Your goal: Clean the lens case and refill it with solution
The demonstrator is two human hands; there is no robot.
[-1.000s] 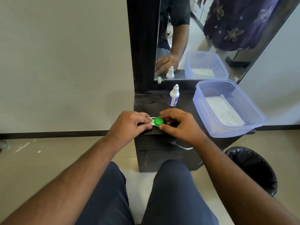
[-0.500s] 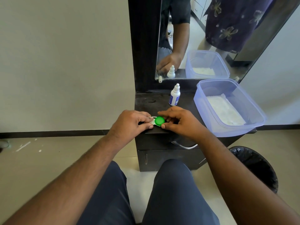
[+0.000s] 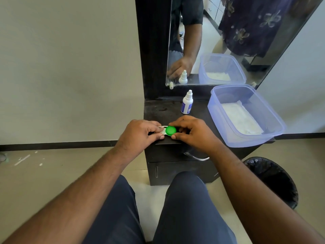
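Nearest, we sat with two knees under the frame and both forearms reaching forward to the dark worktop [image 3: 158,110]. Our two hands met at its front edge over one lens case [image 3: 163,131]: the left hand [image 3: 139,136] pinched the white end between thumb and curled fingers, while the right hand [image 3: 191,132] had its thumb and forefinger closed around the single green cap [image 3: 171,130]. The case's other cap lay hidden under our left fingers, so we could not tell its colour. To the right on the floor stood one black-lined bin [image 3: 274,182]. Farther back we counted one white solution bottle [image 3: 187,102], upright and capped, well apart from the case, and one clear blue tub [image 3: 269,136] holding a white folded cloth [image 3: 241,118]. Behind these rose one mirror [image 3: 228,41].
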